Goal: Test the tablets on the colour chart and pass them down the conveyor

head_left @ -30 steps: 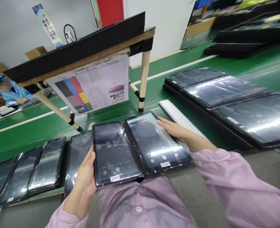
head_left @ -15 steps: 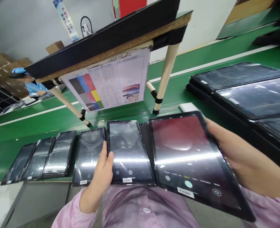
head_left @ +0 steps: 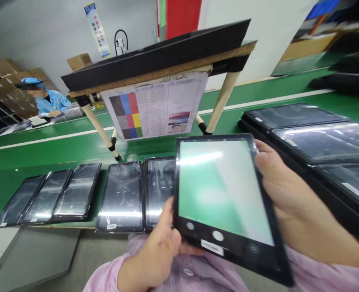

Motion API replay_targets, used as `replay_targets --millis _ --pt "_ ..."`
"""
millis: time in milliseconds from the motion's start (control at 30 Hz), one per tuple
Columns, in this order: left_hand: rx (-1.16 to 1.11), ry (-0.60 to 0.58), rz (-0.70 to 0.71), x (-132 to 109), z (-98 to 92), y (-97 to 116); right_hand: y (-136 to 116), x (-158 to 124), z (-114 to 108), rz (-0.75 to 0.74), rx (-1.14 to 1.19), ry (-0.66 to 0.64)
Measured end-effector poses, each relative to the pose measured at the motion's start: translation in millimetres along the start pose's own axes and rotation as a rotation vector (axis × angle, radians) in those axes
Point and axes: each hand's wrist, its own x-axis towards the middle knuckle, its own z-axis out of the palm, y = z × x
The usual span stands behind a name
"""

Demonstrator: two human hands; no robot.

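A black tablet (head_left: 224, 190) is raised and tilted in front of me. Its lit screen shows a blurry green and white camera picture, with round buttons and a white label below. My right hand (head_left: 276, 182) grips its right edge, thumb near the top corner. At the lower left edge, my left hand (head_left: 161, 247) is closed on the same tablet, with some fingers passing beneath. Behind the left hand lies a second tablet (head_left: 158, 178), partly covered by the held one. Left of that, another tablet (head_left: 121, 194) in clear film rests on the green surface.
Several film-covered tablets (head_left: 78, 190) lie at the left. More lie in black trays (head_left: 319, 134) at the right. A stand (head_left: 224, 93) ahead carries a printed colour chart (head_left: 155, 107). A co-worker (head_left: 50, 101) in blue sits far left. A grey panel (head_left: 48, 251) is lower left.
The tablet in my right hand has moved left, and its screen went from dark reddish to bright green. My left hand has left the tablet lying on the surface and taken the raised one's left edge.
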Motion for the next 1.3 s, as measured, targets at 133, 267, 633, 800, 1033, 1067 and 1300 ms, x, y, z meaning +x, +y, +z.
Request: replay_targets --millis 133,267,633,800,1033,1067,1300 --pt "-0.038 0.378 0.152 3.2 -10.0 19.6 -17.7 -21.3 49.1 -0.111 0.239 0.082" --pt "-0.004 0.530 0.324 -1.3 -22.3 35.2 -31.0 -36.9 87.0 -0.447 0.377 -0.156" --pt "0.306 0.738 0.501 -11.2 -38.5 23.4 -16.7 -34.5 126.9 -0.635 0.319 -0.409" --pt "0.486 0.826 0.538 -5.0 -36.7 17.6 -15.7 -28.9 130.5 -0.332 0.489 -0.507" --pt "0.832 0.975 0.570 3.8 -44.9 8.6 -15.5 -28.5 132.4 -0.195 0.415 -0.433" --pt "0.875 0.990 0.570 4.9 -45.0 8.3 -14.7 -28.2 133.0 -0.195 0.414 -0.423" --pt "0.954 0.997 0.576 8.9 -45.0 4.2 -7.3 -23.4 136.6 -0.206 0.418 -0.444"
